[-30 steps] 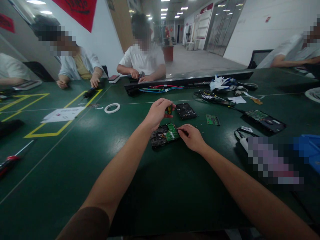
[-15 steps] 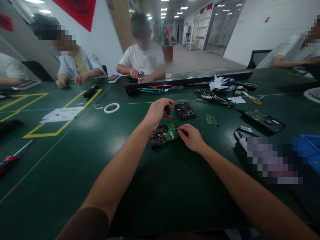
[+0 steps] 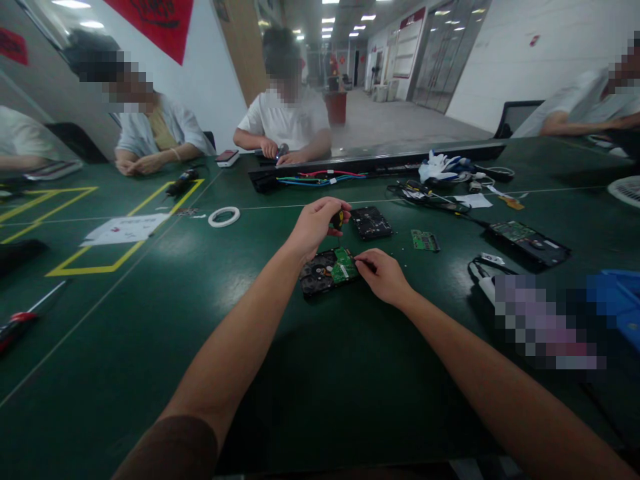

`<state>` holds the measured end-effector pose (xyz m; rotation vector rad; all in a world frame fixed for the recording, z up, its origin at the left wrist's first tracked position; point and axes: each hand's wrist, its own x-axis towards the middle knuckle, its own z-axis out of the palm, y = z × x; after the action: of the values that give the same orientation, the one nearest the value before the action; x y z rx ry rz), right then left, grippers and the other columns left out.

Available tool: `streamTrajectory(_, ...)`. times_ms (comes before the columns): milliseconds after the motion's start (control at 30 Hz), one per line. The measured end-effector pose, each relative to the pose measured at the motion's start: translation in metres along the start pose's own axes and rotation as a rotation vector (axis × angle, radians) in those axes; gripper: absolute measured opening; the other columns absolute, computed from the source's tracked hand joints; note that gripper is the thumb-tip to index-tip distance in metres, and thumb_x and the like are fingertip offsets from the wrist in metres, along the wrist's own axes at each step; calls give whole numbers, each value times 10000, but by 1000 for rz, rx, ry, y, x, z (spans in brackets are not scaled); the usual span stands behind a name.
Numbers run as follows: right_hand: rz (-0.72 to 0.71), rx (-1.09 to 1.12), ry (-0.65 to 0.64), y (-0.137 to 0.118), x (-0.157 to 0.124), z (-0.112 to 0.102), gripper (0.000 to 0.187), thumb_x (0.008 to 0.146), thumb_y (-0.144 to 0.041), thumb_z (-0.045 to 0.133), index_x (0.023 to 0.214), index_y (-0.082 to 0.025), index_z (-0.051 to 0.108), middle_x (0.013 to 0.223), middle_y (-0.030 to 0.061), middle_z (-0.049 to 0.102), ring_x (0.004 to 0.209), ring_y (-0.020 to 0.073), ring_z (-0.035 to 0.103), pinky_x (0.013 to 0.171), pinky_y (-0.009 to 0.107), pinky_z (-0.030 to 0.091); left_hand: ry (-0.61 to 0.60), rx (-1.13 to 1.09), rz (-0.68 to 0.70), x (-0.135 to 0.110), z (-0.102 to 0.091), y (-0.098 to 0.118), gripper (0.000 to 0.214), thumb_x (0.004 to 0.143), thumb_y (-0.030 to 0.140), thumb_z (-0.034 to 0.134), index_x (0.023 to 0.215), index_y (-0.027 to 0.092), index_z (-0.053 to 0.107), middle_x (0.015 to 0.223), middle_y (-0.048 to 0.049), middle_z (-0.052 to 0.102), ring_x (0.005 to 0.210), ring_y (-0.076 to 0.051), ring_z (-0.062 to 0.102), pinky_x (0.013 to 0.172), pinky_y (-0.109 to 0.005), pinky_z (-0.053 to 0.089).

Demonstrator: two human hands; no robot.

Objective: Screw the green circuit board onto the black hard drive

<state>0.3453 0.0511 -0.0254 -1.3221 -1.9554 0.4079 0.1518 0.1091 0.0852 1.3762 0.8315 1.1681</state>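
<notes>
A hard drive [image 3: 317,275] lies on the green table with its green circuit board facing up. Above its far edge, my left hand [image 3: 320,227] is closed round a small screwdriver [image 3: 339,220] with a black and yellow handle, its thin shaft pointing down at the board. My right hand [image 3: 383,273] pinches the right end of the drive between thumb and finger. Just beyond sits a second hard drive [image 3: 371,223], dark side up. A loose green circuit board [image 3: 425,241] rests to the right of it.
A roll of white tape [image 3: 224,217] and a paper sheet [image 3: 125,229] lie left. At far left is a red-handled screwdriver [image 3: 20,323]. Another drive [image 3: 529,241] with a cable, gloves [image 3: 443,167] and tangled wires are at right. Several people sit round the table.
The screwdriver handle has turned slightly in my left hand, showing more yellow. My right hand stays on the drive. A person at the left has brought their hands together.
</notes>
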Motion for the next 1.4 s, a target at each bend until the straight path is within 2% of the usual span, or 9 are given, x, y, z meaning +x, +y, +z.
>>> streamTrajectory(367,-15,-1,1,1,0,1,188,988,-281,576,1085,-224,727,1065,82,707,991,234,662,863,388,534,-4,11,11,2,-1,-5,195,871,385,699,841,193,689,869,-49,698,777,-140,640,593,-226,500)
streamTrajectory(667,-6,-4,-4,-1,0,0,196,987,-281,585,1104,-205,723,1067,87,699,965,224,661,820,361,525,10,6,-8,2,-3,-6,266,822,417,775,812,185,646,823,-34,675,705,-124,611,584,-238,506)
streamTrajectory(1067,4,15,13,0,-1,1,182,981,-284,595,1087,-213,723,1052,81,698,947,224,658,804,368,526,42,43,-40,4,-3,-8,326,785,423,832,838,172,630,812,-30,658,700,-113,604,600,-244,509)
streamTrajectory(1233,-3,3,9,0,-1,1,182,983,-280,595,1094,-207,720,1049,79,694,948,220,654,797,360,524,78,68,-17,3,-3,-9,390,755,467,854,819,167,613,790,-28,648,693,-113,599,586,-244,498)
streamTrajectory(1400,2,2,-2,0,-1,0,182,983,-281,597,1089,-207,726,1048,79,691,952,219,653,786,353,523,73,54,10,5,-5,-10,347,785,435,833,811,175,605,796,-19,643,681,-109,597,600,-251,517)
